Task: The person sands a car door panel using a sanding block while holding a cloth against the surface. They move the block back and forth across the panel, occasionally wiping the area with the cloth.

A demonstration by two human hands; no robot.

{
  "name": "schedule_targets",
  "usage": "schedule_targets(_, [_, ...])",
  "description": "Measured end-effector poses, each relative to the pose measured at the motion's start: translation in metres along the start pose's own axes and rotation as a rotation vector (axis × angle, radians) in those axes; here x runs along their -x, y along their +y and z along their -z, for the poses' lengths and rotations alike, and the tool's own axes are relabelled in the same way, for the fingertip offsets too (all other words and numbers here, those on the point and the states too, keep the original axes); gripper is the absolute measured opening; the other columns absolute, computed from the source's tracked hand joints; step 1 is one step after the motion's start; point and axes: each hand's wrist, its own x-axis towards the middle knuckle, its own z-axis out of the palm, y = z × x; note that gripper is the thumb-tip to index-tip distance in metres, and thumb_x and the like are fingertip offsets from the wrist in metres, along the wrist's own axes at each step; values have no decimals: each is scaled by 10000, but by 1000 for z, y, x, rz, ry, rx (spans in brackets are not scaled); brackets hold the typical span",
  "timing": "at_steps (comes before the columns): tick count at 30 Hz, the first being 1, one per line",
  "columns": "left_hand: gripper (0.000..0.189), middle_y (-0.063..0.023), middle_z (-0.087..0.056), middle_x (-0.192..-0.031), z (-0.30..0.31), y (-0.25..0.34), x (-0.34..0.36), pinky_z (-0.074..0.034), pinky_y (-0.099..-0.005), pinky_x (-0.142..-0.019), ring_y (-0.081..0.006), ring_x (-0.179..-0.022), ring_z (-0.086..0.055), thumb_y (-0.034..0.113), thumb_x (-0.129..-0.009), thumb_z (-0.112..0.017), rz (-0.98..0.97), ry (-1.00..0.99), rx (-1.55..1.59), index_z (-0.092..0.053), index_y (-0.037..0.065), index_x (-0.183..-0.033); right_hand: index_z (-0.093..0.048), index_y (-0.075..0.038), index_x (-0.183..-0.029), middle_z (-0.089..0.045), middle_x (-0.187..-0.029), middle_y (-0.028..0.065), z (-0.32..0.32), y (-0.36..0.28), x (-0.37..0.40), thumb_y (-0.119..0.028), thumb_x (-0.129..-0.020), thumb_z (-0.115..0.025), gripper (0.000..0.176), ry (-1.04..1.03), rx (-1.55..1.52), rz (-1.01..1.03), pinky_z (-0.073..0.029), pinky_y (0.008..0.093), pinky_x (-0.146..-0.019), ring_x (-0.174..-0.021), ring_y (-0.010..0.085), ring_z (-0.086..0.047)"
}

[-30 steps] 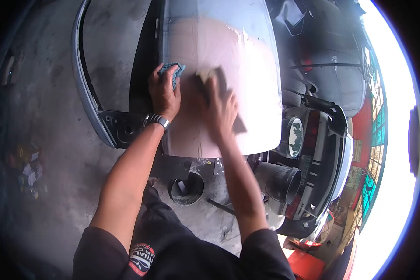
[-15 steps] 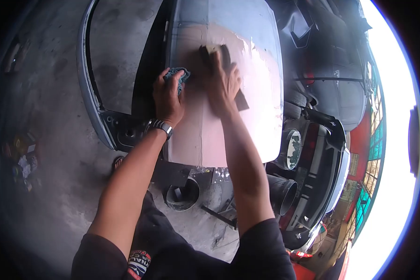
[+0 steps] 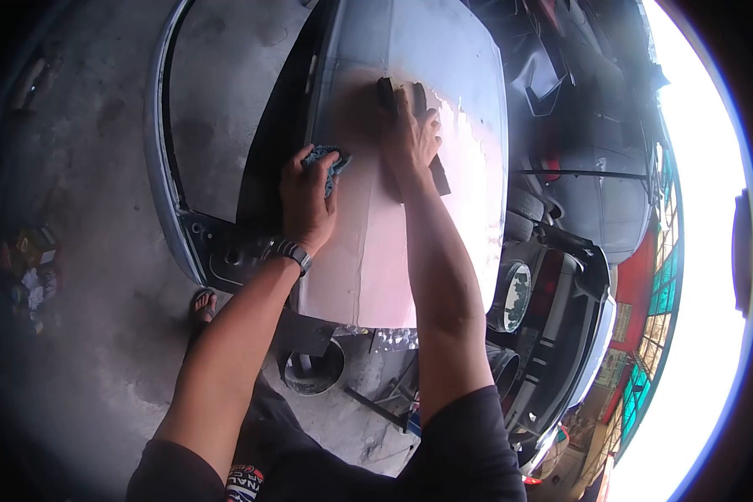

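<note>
A car door panel (image 3: 368,259) lies flat before me, grey at its far part and pinkish nearer to me, with a ragged pale edge between. My right hand (image 3: 412,138) presses a dark sanding block (image 3: 442,177) on the panel's middle; the block's ends show beyond the fingers and beside the palm. At the panel's left edge, my left hand (image 3: 309,197) is closed round a bluish-green cloth (image 3: 330,161). A watch is on that wrist.
A black window frame (image 3: 157,142) extends from the panel's left side. Below stands a round bucket (image 3: 314,368). At the right are a container (image 3: 514,294), a bumper (image 3: 560,335) and a dark car (image 3: 607,201). Litter (image 3: 35,268) lies on the left floor.
The view has shifted a little, and the panel's near edge appears lower. My right hand and the block are slightly turned. My left hand still holds the cloth.
</note>
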Motion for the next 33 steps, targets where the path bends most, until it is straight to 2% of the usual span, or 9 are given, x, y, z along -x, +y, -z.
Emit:
schedule_targets(3, [458,-231,-589,-1444,2,0,0,-473,-528,-1124,-445,-1326,-571,17,-972,-733,-24,21,9,-650,143,-1404,-460,-307,-1685,-549,-1360,290,-9,17,68,-429,-1009,-718,733,118,26,151,-485,559,-994,-1253,465,-591])
schedule_targets(7, [459,-240,-598,-1428,4,-2,-1,-475,-538,-1116,-449,-1325,-576,30,-977,-730,-41,19,3,-643,150,-1412,-423,-360,-1720,-559,-1304,274,19,25,241,-448,-1003,-739,789,-32,88,142,-497,548,-918,-1148,445,-614])
schedule_targets(10, [474,-253,-602,-1425,4,0,-3,-479,-539,-1105,-451,-1319,-585,31,-977,-730,-10,1,-20,-635,156,-1424,-417,-368,-1722,-556,-1272,269,26,24,235,-451,-1012,-735,782,-51,146,189,-497,556,-900,-1134,449,-612])
schedule_targets(17, [462,-234,-593,-1460,4,3,-1,-469,-530,-1125,-449,-1329,-579,16,-979,-722,35,-19,-33,-643,151,-1414,-483,-318,-1644,-562,-1376,295,1,-5,-34,-452,-1071,-637,608,-49,11,-17,-492,644,-1013,-1321,485,-586])
schedule_targets(21, [459,-257,-570,-1493,5,2,1,-454,-543,-1146,-463,-1351,-560,48,-990,-727,-1,-54,-21,-646,136,-1433,-377,-383,-1722,-455,-1600,361,-30,43,53,-415,-1021,-686,767,39,52,120,-486,601,-1065,-1400,496,-537])
schedule_targets(24, [472,-278,-562,-1501,6,-2,1,-442,-551,-1163,-486,-1364,-551,52,-977,-748,-34,-65,-17,-637,134,-1429,-510,-358,-1667,-617,-1227,258,11,51,186,-414,-923,-813,805,60,-13,134,-491,576,-914,-1088,455,-618])
schedule_targets(26, [531,-271,-553,-1510,7,-2,2,-441,-587,-1167,-495,-1379,-544,66,-953,-767,-44,-72,-36,-628,171,-1455,-566,-344,-1634,-609,-1191,204,27,65,243,-442,-900,-827,785,90,-38,185,-480,564,-846,-1038,430,-616])
schedule_targets(29, [511,-264,-558,-1507,3,-3,5,-451,-578,-1160,-487,-1381,-552,60,-947,-774,-22,-44,-48,-635,164,-1427,-558,-409,-1624,-598,-1242,228,12,90,213,-526,-954,-794,721,36,35,129,-492,576,-911,-1139,440,-605])
schedule_targets(33, [486,-267,-570,-1469,1,3,3,-472,-577,-1110,-488,-1340,-567,5,-978,-717,-23,-20,14,-611,144,-1431,-534,-323,-1632,-582,-1286,275,2,120,80,-537,-1057,-663,628,31,-40,-92,-480,589,-1017,-1245,460,-589])
